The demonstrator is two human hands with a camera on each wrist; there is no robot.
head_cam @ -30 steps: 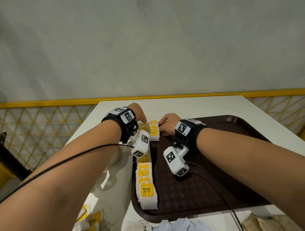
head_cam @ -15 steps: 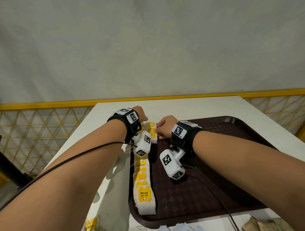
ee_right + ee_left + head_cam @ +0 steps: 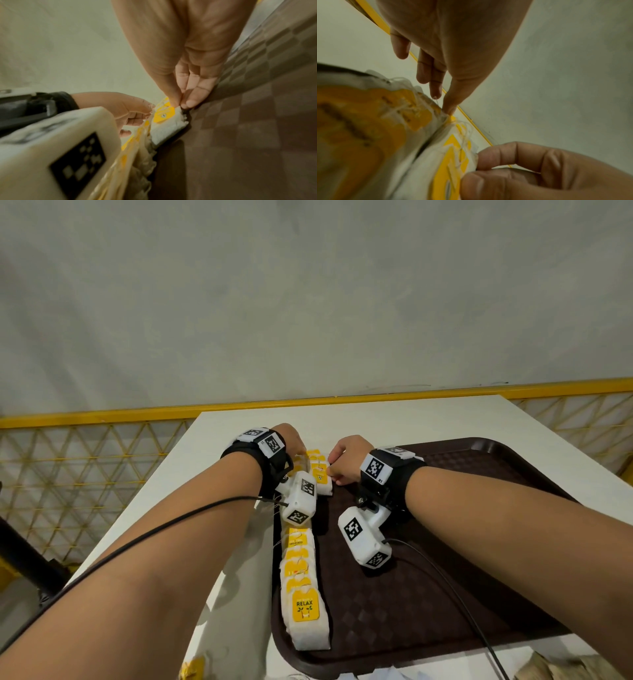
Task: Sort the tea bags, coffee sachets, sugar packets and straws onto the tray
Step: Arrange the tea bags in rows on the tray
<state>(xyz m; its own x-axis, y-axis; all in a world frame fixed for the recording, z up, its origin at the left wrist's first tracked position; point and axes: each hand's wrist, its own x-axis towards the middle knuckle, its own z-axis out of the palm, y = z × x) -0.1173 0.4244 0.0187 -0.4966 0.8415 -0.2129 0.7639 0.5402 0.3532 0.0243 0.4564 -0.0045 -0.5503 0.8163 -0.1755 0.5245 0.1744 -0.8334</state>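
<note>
Tea-bag stage well advanced, rest of the sort apparently not started. A row of tea bags [image 3: 303, 577] with yellow tags lies overlapped along the tray [image 3: 445, 594] edge on the left-hand side, running from near the person's body up to both hands. A second short stack of tea bags [image 3: 321, 474] sits between the hands at the far end. Right hand [image 3: 347, 455]: thumb and fingers pinch the far corner of that short stack, seen clearly in the right wrist view. Left hand [image 3: 291, 440]: thumb tip touches the stack's edge, fingers extended and relaxed, nothing gripped. Tray surface to the right of the right hand is bare. On the worktop [image 3: 342, 422], nearer the body than both forearms, loose packets [image 3: 555, 671] and other sachets are partly cut off; types unclear. No straws visible. Judgement: coffee, sugar and straws remain to be placed.
</note>
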